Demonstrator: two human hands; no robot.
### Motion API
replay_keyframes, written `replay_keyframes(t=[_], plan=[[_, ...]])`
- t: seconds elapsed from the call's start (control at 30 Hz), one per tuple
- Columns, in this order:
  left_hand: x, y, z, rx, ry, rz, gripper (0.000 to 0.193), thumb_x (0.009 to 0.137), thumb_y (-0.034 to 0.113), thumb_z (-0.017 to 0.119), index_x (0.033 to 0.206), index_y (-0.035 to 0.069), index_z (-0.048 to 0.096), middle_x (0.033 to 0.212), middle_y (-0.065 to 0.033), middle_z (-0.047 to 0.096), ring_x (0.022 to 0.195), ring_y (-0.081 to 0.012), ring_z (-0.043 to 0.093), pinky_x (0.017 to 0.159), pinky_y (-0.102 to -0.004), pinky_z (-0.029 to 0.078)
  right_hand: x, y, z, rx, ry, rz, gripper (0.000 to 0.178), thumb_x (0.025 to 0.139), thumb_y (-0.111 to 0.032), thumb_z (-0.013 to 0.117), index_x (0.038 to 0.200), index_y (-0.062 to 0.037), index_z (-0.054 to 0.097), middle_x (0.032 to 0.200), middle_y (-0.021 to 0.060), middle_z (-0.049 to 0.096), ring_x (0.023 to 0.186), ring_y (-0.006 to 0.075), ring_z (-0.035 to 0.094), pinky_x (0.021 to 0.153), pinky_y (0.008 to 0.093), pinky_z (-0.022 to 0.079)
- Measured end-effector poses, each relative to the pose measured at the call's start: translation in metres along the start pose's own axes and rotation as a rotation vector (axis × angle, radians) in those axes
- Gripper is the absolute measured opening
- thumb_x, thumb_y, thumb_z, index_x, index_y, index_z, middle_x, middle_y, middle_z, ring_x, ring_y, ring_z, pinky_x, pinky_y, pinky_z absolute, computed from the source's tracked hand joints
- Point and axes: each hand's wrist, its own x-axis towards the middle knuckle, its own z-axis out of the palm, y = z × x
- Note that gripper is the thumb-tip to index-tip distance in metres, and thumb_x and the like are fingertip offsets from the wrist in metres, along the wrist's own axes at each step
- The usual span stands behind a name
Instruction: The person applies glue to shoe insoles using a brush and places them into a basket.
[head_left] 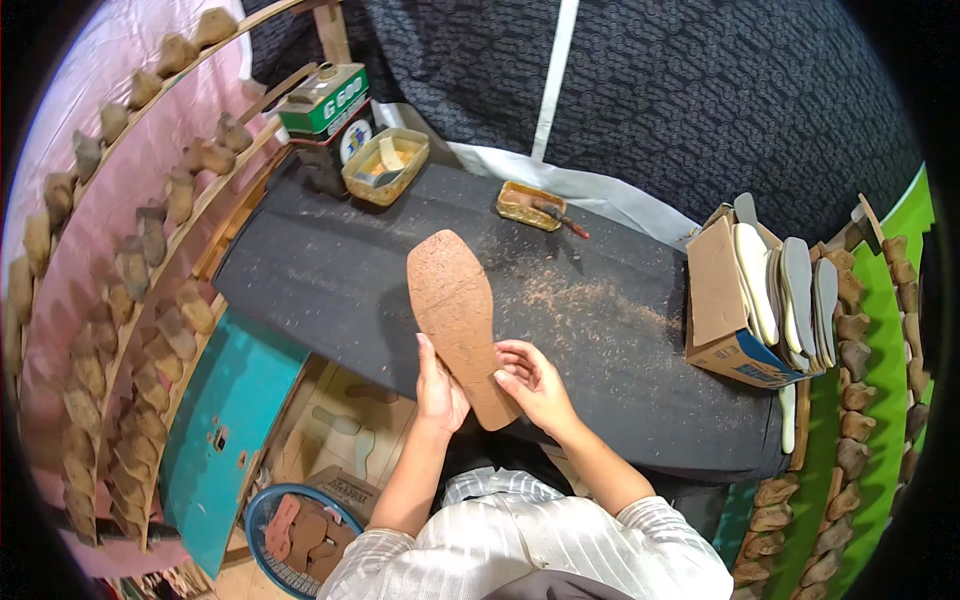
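Observation:
Between my two hands is a brown shoe insole (452, 310), its wide end pointing away from me and its narrow end close to my body. My left hand (438, 392) grips the left edge with the thumb up along the side. On the other side, my right hand (532, 383) pinches the right edge near the narrow end, thumb on top. The insole's upper face looks rough and speckled. It is held above the near edge of the table, which has a black cover (330, 262).
Brown crumbs (590, 300) are scattered on the table. At the back stand a green and black metal can (325, 125), a glue tub (388, 165) and a small tray with a brush (530, 205). Right, a cardboard box (715, 295) holds soles. Shoe lasts (130, 265) line racks; a blue basket (250, 530) holds cut pieces.

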Motion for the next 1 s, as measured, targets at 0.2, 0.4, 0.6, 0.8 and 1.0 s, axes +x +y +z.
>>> replay_keyframes(t=[0.2,0.4,0.6,0.8,1.0], plan=[[-0.067,0.012,-0.011,-0.019,0.103,0.232,0.043,0.093,0.026,0.045,0.13,0.006,0.035,0.122,-0.0086,0.049,0.11,-0.0203,0.05,0.094,-0.0361,0.041,-0.036,0.003,0.04,-0.009,0.016,0.088,0.029,0.081,-0.008,0.063,0.108,0.0022,0.055,0.096,0.0072,0.061,0.088,0.0105,0.057,0.08,0.0246,0.045],[-0.135,0.026,-0.028,0.208,0.206,0.298,0.044,0.089,0.013,0.053,0.129,0.005,0.037,0.111,-0.0075,0.056,0.095,-0.0164,0.058,0.079,-0.0335,0.05,-0.08,0.012,0.072,0.004,-0.096,0.092,0.027,0.08,-0.008,0.065,0.105,-0.0007,0.058,0.09,0.0042,0.063,0.081,0.0072,0.056,0.073,0.0221,0.045],[-0.199,0.031,-0.035,0.396,0.361,0.366,0.042,0.087,0.012,0.056,0.126,0.005,0.043,0.104,-0.0069,0.059,0.091,-0.0139,0.059,0.074,-0.0298,0.051,-0.117,0.017,0.095,-0.049,-0.219,0.135,0.023,0.079,-0.009,0.067,0.1,-0.0035,0.059,0.08,-0.0011,0.061,0.068,0.0027,0.052,0.063,0.0188,0.042],[-0.262,0.024,-0.038,0.421,0.484,0.469,0.041,0.085,0.011,0.059,0.123,0.004,0.046,0.102,-0.0065,0.06,0.092,-0.013,0.058,0.074,-0.0276,0.051,-0.154,0.018,0.111,-0.079,-0.389,0.208,0.023,0.078,-0.008,0.067,0.099,-0.0042,0.058,0.078,-0.002,0.06,0.072,0.005,0.055,0.07,0.0213,0.043],[-0.326,-0.016,-0.053,0.417,0.63,0.521,0.042,0.084,0.012,0.06,0.122,0.003,0.046,0.1,-0.0083,0.06,0.089,-0.0133,0.058,0.074,-0.0278,0.05,-0.208,0.046,0.113,-0.008,-0.493,0.274,0.023,0.078,-0.007,0.067,0.1,-0.0034,0.059,0.078,-0.0005,0.062,0.068,0.0035,0.054,0.064,0.0196,0.043]])
